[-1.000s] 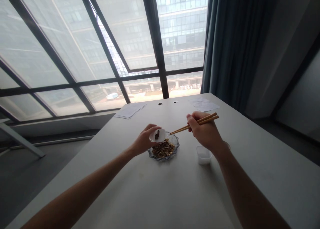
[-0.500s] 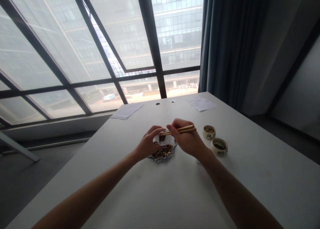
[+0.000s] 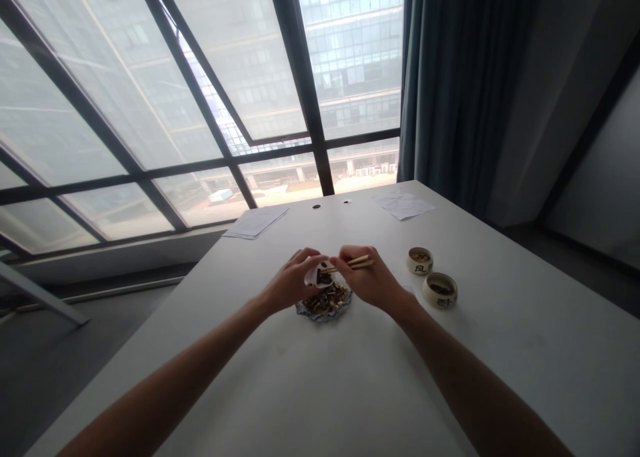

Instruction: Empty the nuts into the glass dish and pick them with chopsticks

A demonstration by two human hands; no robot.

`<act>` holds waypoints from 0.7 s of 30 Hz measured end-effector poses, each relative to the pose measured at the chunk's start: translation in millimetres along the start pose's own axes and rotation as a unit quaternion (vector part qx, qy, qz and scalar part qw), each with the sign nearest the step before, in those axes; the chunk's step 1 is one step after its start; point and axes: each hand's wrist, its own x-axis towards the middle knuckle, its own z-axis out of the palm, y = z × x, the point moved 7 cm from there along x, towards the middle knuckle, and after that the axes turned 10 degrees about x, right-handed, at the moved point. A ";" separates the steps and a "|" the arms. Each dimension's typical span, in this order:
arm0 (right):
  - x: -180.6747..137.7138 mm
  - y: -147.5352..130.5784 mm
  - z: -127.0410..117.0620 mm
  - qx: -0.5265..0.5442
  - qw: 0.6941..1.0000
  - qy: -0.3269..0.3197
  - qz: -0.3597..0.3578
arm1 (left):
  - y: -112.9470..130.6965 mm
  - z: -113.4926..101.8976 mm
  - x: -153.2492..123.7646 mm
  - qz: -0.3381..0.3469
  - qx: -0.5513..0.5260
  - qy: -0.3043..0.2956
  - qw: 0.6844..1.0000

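Observation:
My left hand (image 3: 293, 277) grips a small white cup (image 3: 311, 274), tilted so its mouth faces my right hand; dark bits lie inside it. In my right hand (image 3: 367, 277) is a pair of wooden chopsticks (image 3: 361, 262), with the tips reaching into the cup. Below both hands a glass dish (image 3: 324, 317) with a wavy rim sits on the table, full of mixed dark and pale pieces (image 3: 327, 300) like seeds or shells. The far part of the dish is hidden behind the cup.
Two cream pots with dark characters stand to the right, a smaller one (image 3: 420, 268) behind a larger one (image 3: 442, 302). Paper sheets lie at the back left (image 3: 257, 222) and back right (image 3: 404, 204) of the white table (image 3: 300, 397). Beyond are windows and a dark curtain (image 3: 450, 97).
My right hand has shifted slightly left and turned, and the chopsticks' rear ends have moved left with it. The cup has tilted further and moved slightly left above the dish.

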 end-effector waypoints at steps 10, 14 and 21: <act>0.5 1.8 10.2 0.024 0.998 -0.056 -0.004 | 1.3 1.6 -2.2 0.043 0.103 -0.028 0.993; 1.8 -1.5 -6.5 -0.016 1.000 -0.011 0.022 | 0.4 7.4 -2.6 0.079 0.165 -0.053 0.982; -0.8 -28.9 -41.5 -0.114 0.990 0.079 0.032 | 1.5 19.8 -6.6 0.135 0.195 -0.075 0.968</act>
